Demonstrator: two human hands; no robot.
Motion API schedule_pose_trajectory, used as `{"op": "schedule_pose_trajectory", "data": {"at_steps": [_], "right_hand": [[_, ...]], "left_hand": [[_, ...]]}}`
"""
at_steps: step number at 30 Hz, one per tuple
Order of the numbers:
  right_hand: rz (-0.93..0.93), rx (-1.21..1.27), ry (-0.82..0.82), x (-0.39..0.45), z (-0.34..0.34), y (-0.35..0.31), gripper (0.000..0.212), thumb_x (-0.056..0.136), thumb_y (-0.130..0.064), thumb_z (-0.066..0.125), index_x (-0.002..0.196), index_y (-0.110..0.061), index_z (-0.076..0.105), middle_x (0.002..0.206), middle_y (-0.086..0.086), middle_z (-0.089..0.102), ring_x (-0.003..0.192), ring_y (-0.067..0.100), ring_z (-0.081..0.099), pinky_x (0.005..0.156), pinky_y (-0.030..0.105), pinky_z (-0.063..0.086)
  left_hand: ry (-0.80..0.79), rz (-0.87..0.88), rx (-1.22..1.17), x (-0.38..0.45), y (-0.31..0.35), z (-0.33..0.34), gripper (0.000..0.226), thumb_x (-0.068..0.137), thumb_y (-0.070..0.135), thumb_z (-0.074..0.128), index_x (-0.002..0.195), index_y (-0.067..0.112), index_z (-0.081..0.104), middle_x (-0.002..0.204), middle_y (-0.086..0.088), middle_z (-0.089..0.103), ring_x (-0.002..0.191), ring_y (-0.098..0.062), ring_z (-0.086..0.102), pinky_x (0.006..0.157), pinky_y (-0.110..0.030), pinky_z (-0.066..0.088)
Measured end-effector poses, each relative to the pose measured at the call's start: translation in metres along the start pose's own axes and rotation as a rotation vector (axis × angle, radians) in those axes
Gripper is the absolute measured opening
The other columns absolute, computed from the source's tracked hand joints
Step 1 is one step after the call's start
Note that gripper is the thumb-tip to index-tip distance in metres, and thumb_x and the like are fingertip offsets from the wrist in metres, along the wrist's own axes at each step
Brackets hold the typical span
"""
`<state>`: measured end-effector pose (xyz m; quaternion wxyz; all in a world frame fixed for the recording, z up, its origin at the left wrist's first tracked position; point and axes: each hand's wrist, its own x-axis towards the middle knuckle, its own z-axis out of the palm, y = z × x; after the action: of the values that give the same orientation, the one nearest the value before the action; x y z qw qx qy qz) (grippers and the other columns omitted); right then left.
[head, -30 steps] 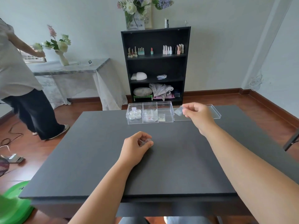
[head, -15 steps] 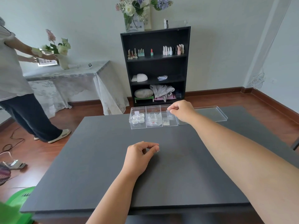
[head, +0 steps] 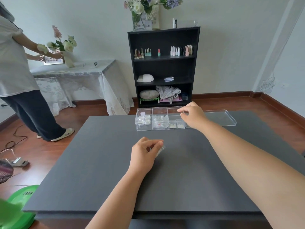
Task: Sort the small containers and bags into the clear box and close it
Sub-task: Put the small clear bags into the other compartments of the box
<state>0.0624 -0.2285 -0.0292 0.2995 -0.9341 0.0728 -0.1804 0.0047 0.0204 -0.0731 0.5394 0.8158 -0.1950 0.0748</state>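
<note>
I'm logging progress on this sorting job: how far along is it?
Mostly done: small round jars and small bags already sit in the clear compartmented box. The left hand pinches one more clear little bag; the right hand hovers at the box's right end. The clear flat lid lies beside it, not yet on.

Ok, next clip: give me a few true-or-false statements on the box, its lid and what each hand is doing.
1. The clear box is closed. False: it is open, and its lid lies flat on the table to its right.
2. The left hand pinches a small clear item. True.
3. The round containers sit in the box's right compartment. False: they are in the left one.
4. The right hand is at the box's right end. True.
</note>
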Motion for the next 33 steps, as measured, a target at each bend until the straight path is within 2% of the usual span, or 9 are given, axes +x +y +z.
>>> {"op": "schedule_pose_trajectory", "data": {"at_steps": [3,6,8,12,17,21,28,31,33], "right_hand": [[-0.001,0.027,-0.002,-0.011,0.004,0.006,0.023,0.092,-0.016,0.053,0.107,-0.022,0.07,0.106,0.0,0.047,0.082,0.013,0.049,0.075,0.024,0.037],[-0.008,0.074,0.022,-0.021,0.009,0.009,0.021,0.092,-0.016,0.053,0.1,-0.021,0.072,0.107,0.0,0.049,0.079,0.008,0.046,0.076,0.024,0.037],[-0.019,0.069,0.036,-0.027,0.011,0.011,0.022,0.092,-0.017,0.053,0.105,-0.02,0.07,0.108,-0.002,0.048,0.086,0.008,0.045,0.079,0.024,0.036],[-0.071,0.087,0.1,-0.04,0.014,0.017,0.027,0.091,-0.011,0.055,0.115,-0.016,0.066,0.11,-0.004,0.051,0.094,0.009,0.047,0.085,0.025,0.041],[-0.114,0.106,0.15,-0.047,0.018,0.027,0.031,0.092,-0.01,0.056,0.121,-0.014,0.065,0.113,0.003,0.061,0.105,0.018,0.053,0.093,0.033,0.044],[-0.119,0.134,0.197,-0.049,0.022,0.028,0.03,0.091,-0.01,0.056,0.119,-0.015,0.066,0.113,0.002,0.063,0.11,0.018,0.051,0.094,0.028,0.039],[-0.121,0.092,0.218,-0.051,0.024,0.032,0.033,0.092,-0.01,0.054,0.122,-0.019,0.065,0.125,-0.001,0.064,0.115,0.019,0.051,0.096,0.021,0.033],[-0.108,0.098,0.219,-0.051,0.024,0.032,0.034,0.092,-0.01,0.054,0.122,-0.021,0.065,0.125,-0.003,0.065,0.114,0.018,0.051,0.096,0.021,0.034],[-0.099,0.096,0.22,-0.052,0.024,0.033,0.034,0.092,-0.009,0.054,0.122,-0.023,0.065,0.125,-0.005,0.065,0.113,0.018,0.05,0.095,0.019,0.034]], "left_hand": [[0.054,-0.068,-0.061,0.022,0.014,0.009,0.006,0.084,0.037,0.071,0.079,0.04,0.074,0.065,0.009,0.055,0.057,0.001,0.048,0.057,-0.009,0.038],[0.002,-0.071,-0.074,0.054,0.033,0.02,0.011,0.085,0.034,0.067,0.076,0.04,0.07,0.066,0.013,0.06,0.052,0.005,0.048,0.05,-0.006,0.038],[-0.025,-0.049,-0.023,0.076,0.042,0.026,0.011,0.086,0.031,0.065,0.078,0.036,0.068,0.069,0.013,0.061,0.051,0.006,0.049,0.045,-0.006,0.038],[-0.054,-0.021,0.103,0.115,0.05,0.035,0.006,0.085,0.028,0.067,0.081,0.032,0.065,0.073,0.013,0.062,0.06,0.003,0.054,0.047,-0.008,0.038],[-0.063,-0.032,0.187,0.146,0.05,0.047,0.005,0.083,0.029,0.068,0.08,0.031,0.064,0.076,0.01,0.065,0.069,-0.006,0.059,0.054,-0.019,0.041],[-0.077,-0.042,0.273,0.158,0.047,0.058,0.007,0.083,0.03,0.068,0.078,0.031,0.062,0.075,0.011,0.065,0.072,-0.009,0.062,0.066,-0.031,0.053],[-0.261,-0.046,0.555,0.165,0.04,0.072,0.008,0.078,0.031,0.066,0.081,0.032,0.059,0.074,0.015,0.06,0.08,-0.014,0.058,0.087,-0.042,0.046],[-0.339,-0.044,0.607,0.169,0.043,0.071,0.011,0.076,0.026,0.067,0.083,0.032,0.06,0.076,0.015,0.061,0.085,-0.017,0.059,0.09,-0.042,0.045],[-0.391,-0.004,0.684,0.171,0.046,0.071,0.013,0.078,0.025,0.066,0.087,0.031,0.059,0.082,0.013,0.062,0.09,-0.018,0.058,0.09,-0.04,0.039]]}}
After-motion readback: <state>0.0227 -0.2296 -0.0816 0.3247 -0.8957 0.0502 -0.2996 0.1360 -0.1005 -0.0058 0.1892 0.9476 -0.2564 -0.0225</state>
